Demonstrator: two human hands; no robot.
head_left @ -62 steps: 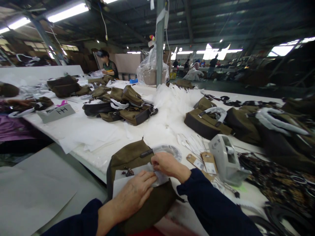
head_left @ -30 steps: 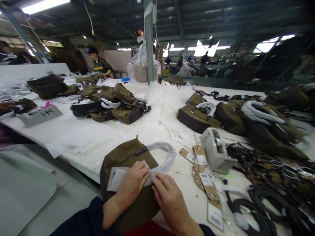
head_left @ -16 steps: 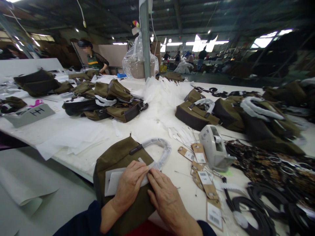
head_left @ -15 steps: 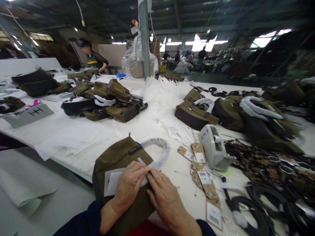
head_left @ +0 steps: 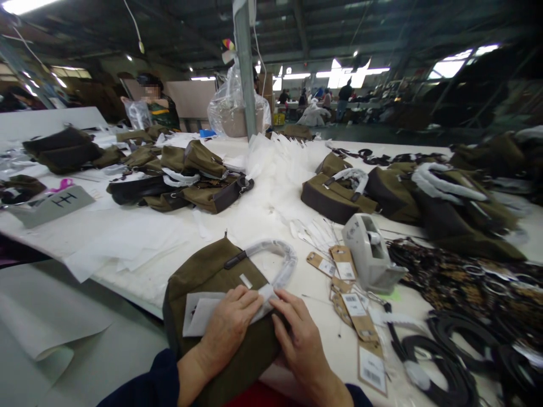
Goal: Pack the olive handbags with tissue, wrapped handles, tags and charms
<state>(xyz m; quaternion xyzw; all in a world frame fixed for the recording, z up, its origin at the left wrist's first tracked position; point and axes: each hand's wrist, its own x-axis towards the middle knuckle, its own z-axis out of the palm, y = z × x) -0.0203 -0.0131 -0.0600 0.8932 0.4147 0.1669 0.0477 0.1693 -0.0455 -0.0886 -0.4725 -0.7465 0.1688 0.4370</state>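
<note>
Several white sheets (head_left: 131, 243) lie on the desk (head_left: 237, 223) at left; right of them an olive bag (head_left: 197, 271) lies at the near edge, folded white paper (head_left: 200, 316) across it. The left hand (head_left: 232, 319) rests loosely open, fingers together, over that paper. The bag's wrapped handle (head_left: 286, 257) arches onto the desk. The right hand (head_left: 302, 333), half open with bent fingers, touches the paper's right end; whether it pinches cannot be told. Farther right: cardboard tags (head_left: 344, 264), a grey tape dispenser (head_left: 369, 257) and coiled black straps (head_left: 460, 370).

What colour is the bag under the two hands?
The bag is olive green, seen best in the head view, on its uncovered upper part.
</note>
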